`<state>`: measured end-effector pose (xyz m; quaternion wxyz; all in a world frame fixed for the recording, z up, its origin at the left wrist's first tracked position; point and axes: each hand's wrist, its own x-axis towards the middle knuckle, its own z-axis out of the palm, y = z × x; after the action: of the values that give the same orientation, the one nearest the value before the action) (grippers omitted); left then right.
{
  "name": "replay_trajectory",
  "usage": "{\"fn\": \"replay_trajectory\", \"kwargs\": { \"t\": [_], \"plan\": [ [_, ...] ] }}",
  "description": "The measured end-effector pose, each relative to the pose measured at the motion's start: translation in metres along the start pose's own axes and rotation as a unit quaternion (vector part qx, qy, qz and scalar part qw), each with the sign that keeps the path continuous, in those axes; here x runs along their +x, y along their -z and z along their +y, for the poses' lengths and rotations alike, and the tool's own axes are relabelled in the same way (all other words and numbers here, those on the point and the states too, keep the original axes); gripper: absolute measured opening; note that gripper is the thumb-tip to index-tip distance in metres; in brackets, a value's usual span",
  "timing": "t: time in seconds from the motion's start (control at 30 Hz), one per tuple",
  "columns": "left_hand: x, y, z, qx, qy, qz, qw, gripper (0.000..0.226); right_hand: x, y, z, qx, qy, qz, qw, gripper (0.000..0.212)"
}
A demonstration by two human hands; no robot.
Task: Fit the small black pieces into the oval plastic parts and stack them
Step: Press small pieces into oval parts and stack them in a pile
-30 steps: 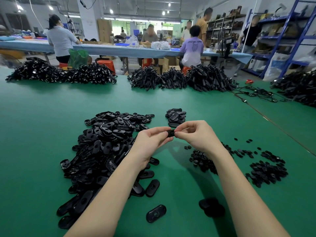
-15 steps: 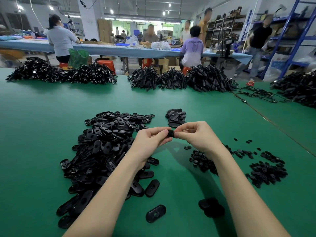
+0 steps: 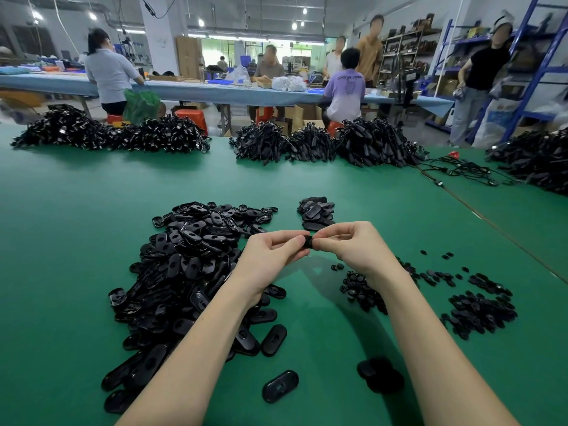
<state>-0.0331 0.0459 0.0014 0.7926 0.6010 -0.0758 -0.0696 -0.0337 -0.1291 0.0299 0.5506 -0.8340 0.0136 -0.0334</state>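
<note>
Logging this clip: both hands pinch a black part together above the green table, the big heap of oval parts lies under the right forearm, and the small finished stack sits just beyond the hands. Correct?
Not quite. In the head view the big heap of oval parts lies under the left forearm, not the right. The rest stands: left hand and right hand pinch a black part above the green table, with the small stack just beyond.

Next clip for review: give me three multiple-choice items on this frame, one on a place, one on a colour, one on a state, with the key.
1. Where does the big pile of oval plastic parts lie?
A. Under the left arm's side
B. On the blue shelves
C. In a box

2. What colour is the table mat?
A. Red
B. Green
C. White

3. What are the hands doing?
A. Resting flat
B. Both pinching one black part
C. Holding nothing

Key: 1 A, the heap spreads left of centre; 2 B, the mat is plainly green; 3 B, left hand and right hand meet fingertips on the black part.
</note>
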Motion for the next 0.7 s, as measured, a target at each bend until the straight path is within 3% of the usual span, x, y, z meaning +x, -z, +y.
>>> {"fn": "replay_trajectory", "kwargs": {
  "t": [0.27, 0.7],
  "plan": [
    [-0.001, 0.002, 0.002, 0.014, -0.013, 0.017, 1.000, 0.016, 0.000, -0.009, -0.002, -0.031, 0.003, 0.036, 0.999, 0.008],
    [0.000, 0.003, 0.005, 0.002, 0.025, 0.007, 1.000, 0.013, -0.002, 0.000, 0.008, 0.095, -0.049, -0.072, 0.992, 0.020]
  ]
}}
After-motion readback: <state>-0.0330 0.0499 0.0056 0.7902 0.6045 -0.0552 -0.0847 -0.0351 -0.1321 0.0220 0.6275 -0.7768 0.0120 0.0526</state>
